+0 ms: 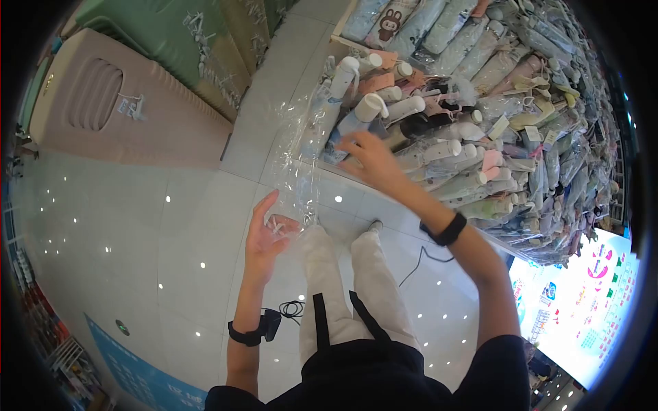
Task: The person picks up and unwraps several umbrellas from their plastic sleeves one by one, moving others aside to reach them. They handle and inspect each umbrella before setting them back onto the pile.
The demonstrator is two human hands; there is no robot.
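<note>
My left hand [266,231] is over the floor, index finger stretched up and the other fingers curled at the edge of a clear plastic bag [305,185]. A small whitish bit lies against those fingers. The bag extends up toward the corner of the display bin [329,166]. My right hand [373,161] hovers at that corner with fingers bent and apart, slightly blurred, and nothing visible in them. Just beyond its fingers is what looks like a folded umbrella [360,116] with a white cap-like end. Another white-ended folded umbrella [339,79] lies beside it, in clear wrapping.
Many more wrapped folded umbrellas [493,116] fill the bin. Pink [157,103] and green [164,34] suitcases stand at the upper left. A bright sign board [582,301] is at the right. Cables [291,310] lie on the tiled floor [199,240].
</note>
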